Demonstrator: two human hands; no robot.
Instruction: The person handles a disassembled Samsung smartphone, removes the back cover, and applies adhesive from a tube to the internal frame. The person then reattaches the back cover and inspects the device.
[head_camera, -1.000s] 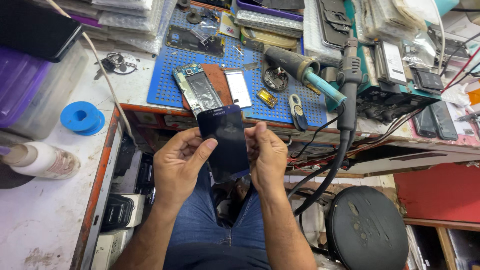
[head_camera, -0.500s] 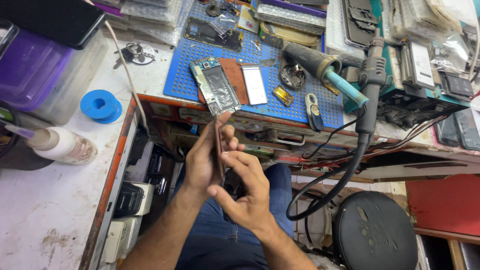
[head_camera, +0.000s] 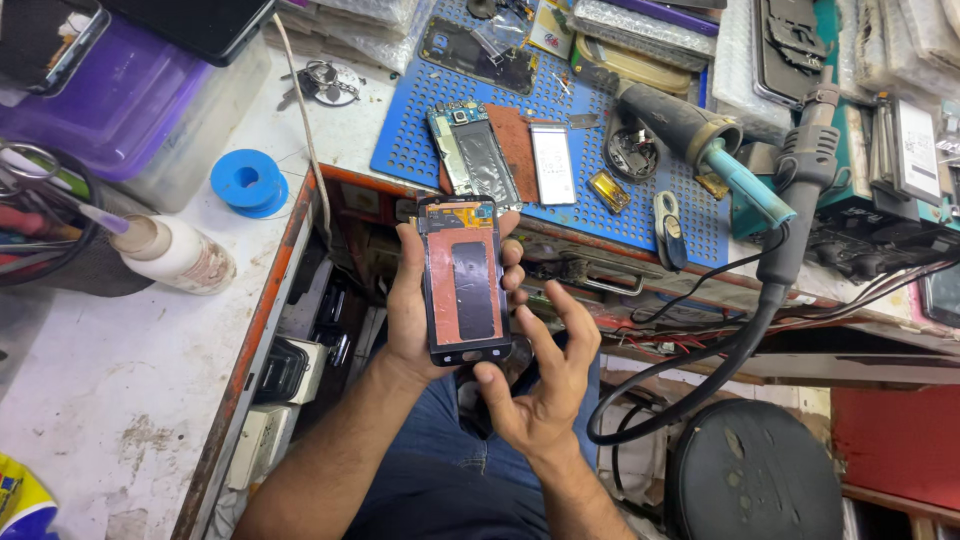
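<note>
Screen (head_camera: 463, 282) flipped from edge-on to back-up since 0.5 s ago, left hand (head_camera: 415, 300) grip clasping it over lap, right hand (head_camera: 545, 385) released beside — loose one-hand hold could drop/crack it.

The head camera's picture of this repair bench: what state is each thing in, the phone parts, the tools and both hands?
Black phone screen panel: held upright, coppery inner side facing the camera.
Left hand: gripping the panel from behind.
Right hand: open, thumb at the panel's lower edge.
Phone frame with circuit board: opened, lying on the blue perforated mat.
Hot-air tool: lying on the mat.
</note>
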